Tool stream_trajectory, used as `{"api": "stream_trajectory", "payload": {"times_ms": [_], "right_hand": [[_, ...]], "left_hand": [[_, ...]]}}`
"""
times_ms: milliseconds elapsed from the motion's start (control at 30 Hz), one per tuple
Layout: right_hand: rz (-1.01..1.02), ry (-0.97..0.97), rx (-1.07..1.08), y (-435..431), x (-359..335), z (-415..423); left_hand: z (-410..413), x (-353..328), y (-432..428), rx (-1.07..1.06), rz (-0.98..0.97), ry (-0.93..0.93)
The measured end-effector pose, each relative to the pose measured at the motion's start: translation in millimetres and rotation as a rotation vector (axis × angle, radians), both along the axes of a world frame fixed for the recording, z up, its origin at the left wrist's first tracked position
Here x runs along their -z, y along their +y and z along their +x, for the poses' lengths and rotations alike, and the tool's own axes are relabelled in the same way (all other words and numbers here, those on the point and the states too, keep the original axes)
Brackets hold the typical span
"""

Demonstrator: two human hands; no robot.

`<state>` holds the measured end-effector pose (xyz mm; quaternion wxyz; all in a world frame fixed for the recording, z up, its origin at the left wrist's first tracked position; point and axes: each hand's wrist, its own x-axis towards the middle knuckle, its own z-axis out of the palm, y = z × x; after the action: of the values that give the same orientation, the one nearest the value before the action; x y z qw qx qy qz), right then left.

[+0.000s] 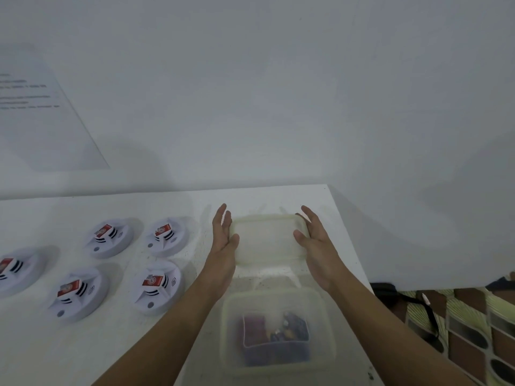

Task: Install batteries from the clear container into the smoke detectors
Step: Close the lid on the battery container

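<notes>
A clear plastic container (278,307) stands open near the table's front edge, with several batteries (276,338) in dark and purple wrappers lying in it. Its translucent lid (266,240) lies flat on the table just behind it. My left hand (224,240) is at the lid's left edge and my right hand (313,240) at its right edge, both with straight fingers; whether they touch the lid I cannot tell. Several white round smoke detectors (154,285) with red labels lie on the table to the left, the nearest beside my left forearm.
The white table (167,344) ends at a corner just right of the lid, against a white wall. A printed sheet (41,115) hangs on the wall at the left. Right of the table are a patterned floor and a black strap (418,307).
</notes>
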<state>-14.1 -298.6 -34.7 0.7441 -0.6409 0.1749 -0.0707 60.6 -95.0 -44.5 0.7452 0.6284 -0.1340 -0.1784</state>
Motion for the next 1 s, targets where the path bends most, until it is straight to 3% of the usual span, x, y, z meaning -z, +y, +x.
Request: {"api": "stream_trajectory", "payload": {"times_ms": [267, 433, 733, 1000], "right_hand": [[-0.204, -0.017, 0.126, 5, -15, -4], [-0.283, -0.006, 0.229, 10, -25, -44], [-0.22, 0.028, 0.005, 43, -4, -116], [-0.277, 0.009, 0.083, 47, -3, -116]], "left_hand": [[1, -20, 8, 0.076, 0.236, -0.105], [-35, -37, 35, -0.064, 0.339, -0.047], [-128, -21, 69, 0.102, 0.4, -0.085], [-131, -8, 53, 0.028, 0.454, -0.151]]}}
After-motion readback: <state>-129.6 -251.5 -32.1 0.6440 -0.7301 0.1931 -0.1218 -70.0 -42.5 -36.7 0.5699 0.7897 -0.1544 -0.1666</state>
